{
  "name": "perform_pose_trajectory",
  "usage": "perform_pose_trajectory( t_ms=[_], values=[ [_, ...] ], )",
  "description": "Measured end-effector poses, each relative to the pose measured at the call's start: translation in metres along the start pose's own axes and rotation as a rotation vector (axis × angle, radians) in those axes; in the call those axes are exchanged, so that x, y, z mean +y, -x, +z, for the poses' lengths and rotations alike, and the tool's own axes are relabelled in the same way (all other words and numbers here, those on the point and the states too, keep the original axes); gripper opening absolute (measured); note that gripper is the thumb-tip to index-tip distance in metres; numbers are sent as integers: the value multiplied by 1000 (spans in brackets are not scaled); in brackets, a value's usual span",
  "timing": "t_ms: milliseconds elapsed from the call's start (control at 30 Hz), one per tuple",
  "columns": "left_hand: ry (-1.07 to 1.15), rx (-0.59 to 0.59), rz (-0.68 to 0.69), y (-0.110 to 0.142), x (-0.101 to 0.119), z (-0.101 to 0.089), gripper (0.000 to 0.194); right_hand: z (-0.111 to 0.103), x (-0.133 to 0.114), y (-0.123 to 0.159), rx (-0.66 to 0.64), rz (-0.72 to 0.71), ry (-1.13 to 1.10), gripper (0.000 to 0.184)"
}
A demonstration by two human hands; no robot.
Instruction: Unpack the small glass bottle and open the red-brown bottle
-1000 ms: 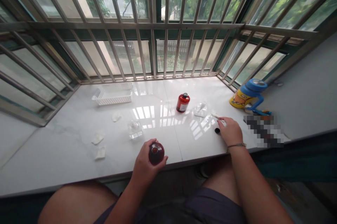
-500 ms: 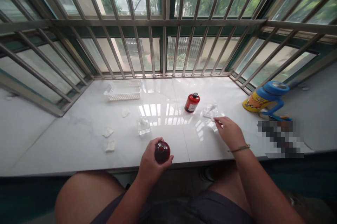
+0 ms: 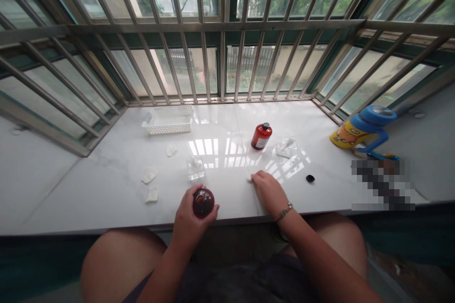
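Observation:
My left hand [image 3: 192,210] is wrapped round a dark red round bottle [image 3: 204,202], its open mouth facing up, near the front edge of the white counter. To its right, my right hand [image 3: 269,191] has its fingers pinched together low over the counter. A small white piece [image 3: 249,178] shows at those fingertips; its kind is too small to make out. Farther right lies a black cap [image 3: 310,178]. Beyond the right hand stands a red bottle [image 3: 262,137] with a dark cap and a pale label.
Clear square containers stand left [image 3: 195,170] and right [image 3: 286,148] of the red bottle. Several crumpled white pieces [image 3: 152,195] lie at left, before a white basket [image 3: 168,127]. A blue-and-yellow flask [image 3: 359,127] is at right. Metal bars [image 3: 222,61] line the back.
My right hand has moved left, away from the right clear container, and the black cap is now uncovered. The dark red bottle in my left hand has shifted slightly left.

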State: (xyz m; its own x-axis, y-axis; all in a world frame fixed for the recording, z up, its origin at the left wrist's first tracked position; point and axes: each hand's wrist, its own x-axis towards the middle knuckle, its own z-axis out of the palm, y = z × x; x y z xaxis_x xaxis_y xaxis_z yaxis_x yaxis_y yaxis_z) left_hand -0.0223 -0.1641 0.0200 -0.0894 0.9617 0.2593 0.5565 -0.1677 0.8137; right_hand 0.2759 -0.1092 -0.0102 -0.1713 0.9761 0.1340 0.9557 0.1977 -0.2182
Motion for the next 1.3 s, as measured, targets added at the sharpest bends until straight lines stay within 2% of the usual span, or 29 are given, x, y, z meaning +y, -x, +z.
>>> perform_pose_trajectory(
  t_ms=[167,233,300,367,433,633,700,767,833,867,967,1067,1133,1167,1233,1300],
  values=[
    [-19,66,-133,-9,-9,-21,65,-25,65,-35,114,356,117,31],
    [-32,93,-172,-13,-11,-27,66,-26,76,-41,98,430,136,30],
    [-48,121,-193,-17,-13,-30,67,-22,72,-44,72,444,135,30],
    [-57,142,-203,-20,-14,-32,67,-13,50,-43,53,403,116,29],
    [-58,152,-207,-22,-15,-31,67,-2,12,-38,29,303,74,28],
    [-94,164,-205,-28,-20,-34,71,33,-136,10,-140,-199,-122,19],
    [-104,181,-209,-32,-23,-39,71,37,-166,27,-199,-349,-178,12],
    [-108,203,-225,-35,-26,-44,72,34,-173,36,-236,-445,-243,12],
    [-105,221,-244,-37,-28,-49,72,23,-157,32,-210,-412,-297,16],
    [-101,225,-251,-38,-28,-50,72,16,-143,25,-167,-334,-304,19],
    [-84,230,-258,-38,-29,-52,72,-8,-85,-12,-37,-17,-191,23],
    [-71,242,-251,-37,-29,-50,70,-26,-26,-53,-2,159,-100,17],
    [-70,251,-247,-37,-29,-49,70,-31,1,-74,-9,243,-54,27],
    [-71,254,-244,-36,-29,-48,70,-32,8,-81,-17,274,-35,30],
    [-74,253,-239,-36,-29,-48,69,-28,8,-89,-35,294,-12,24],
    [-75,252,-233,-37,-30,-48,69,-18,-15,-85,-63,226,-20,15]
  ],
)
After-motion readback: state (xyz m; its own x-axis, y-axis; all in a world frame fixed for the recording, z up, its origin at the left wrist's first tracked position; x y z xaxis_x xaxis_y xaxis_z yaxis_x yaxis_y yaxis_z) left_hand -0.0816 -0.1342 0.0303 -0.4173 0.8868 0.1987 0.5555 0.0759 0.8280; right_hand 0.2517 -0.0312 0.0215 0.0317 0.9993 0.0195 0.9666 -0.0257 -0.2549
